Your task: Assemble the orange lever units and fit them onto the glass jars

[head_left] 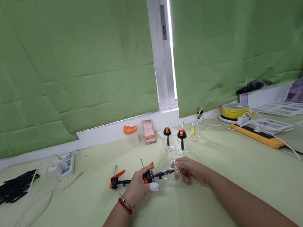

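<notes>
My left hand [138,185], with a white wrap on its thumb, is closed around a black and orange pump lid [149,176]. Its black tube reaches into a clear glass bottle [165,179], which lies on its side in the air or on the table; I cannot tell which. At the bottle's base my right hand [191,170] grips the glass. A second pump lid [115,182] with an orange lever lies left of my left hand. Beyond my hands stand two glass bottles with lids, the left lidded bottle [169,148] and the right lidded bottle [183,152].
An orange-lidded cup [131,135] and a pink box [148,131] stand by the wall. Farther right are more glassware [196,136], an orange power strip [259,136] and a yellow round case [234,111]. Black straps [11,187] and white cables [41,206] lie left.
</notes>
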Tool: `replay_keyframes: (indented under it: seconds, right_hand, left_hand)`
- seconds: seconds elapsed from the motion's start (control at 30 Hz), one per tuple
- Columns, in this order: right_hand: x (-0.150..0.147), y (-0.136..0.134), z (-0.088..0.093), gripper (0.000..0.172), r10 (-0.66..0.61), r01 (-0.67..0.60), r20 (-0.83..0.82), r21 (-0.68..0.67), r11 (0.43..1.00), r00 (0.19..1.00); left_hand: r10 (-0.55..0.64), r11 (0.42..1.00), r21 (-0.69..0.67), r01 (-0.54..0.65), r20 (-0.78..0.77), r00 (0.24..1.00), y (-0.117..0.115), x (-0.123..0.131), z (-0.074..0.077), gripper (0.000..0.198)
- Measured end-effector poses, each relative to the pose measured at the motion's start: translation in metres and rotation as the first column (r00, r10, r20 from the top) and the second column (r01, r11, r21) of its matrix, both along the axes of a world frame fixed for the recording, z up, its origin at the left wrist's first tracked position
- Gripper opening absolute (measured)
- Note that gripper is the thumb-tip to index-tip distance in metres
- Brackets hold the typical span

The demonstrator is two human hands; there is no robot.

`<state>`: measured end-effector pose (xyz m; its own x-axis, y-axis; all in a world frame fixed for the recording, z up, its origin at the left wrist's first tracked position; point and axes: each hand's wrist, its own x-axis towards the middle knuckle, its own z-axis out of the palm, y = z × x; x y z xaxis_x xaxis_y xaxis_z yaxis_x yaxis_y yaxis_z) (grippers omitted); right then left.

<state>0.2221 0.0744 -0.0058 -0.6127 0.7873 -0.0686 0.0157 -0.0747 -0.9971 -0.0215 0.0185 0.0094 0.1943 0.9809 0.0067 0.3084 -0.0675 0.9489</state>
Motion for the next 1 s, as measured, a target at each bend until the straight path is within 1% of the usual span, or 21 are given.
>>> replay_keyframes:
  seconds: [0.37, 0.57, 0.83, 1.0]
  right_hand:
    - [-0.0002, 0.003, -0.0046, 0.037, 0.003, -0.003, 0.018, -0.035, 0.999, 1.0]
    - [-0.0004, 0.003, -0.003, 0.036, 0.009, -0.007, 0.028, -0.071, 0.997, 1.0]
    - [-0.0009, 0.0012, -0.0014, 0.033, 0.022, -0.019, 0.029, -0.092, 0.996, 0.999]
    - [-0.0012, 0.0024, -0.0024, 0.034, 0.019, -0.014, 0.046, -0.111, 0.994, 0.999]
  left_hand:
    - [-0.011, 1.0, 0.006, 0.011, -0.012, 1.0, 0.0002, -0.0005, -0.0008, 0.08]
    - [-0.001, 1.0, 0.016, 0.001, -0.016, 1.0, 0.0, 0.0003, -0.0008, 0.079]
    - [-0.017, 1.0, 0.015, 0.017, -0.043, 0.999, 0.0023, -0.0029, -0.0076, 0.078]
    - [-0.01, 1.0, 0.025, 0.011, -0.061, 0.998, 0.0019, -0.0038, -0.0079, 0.073]
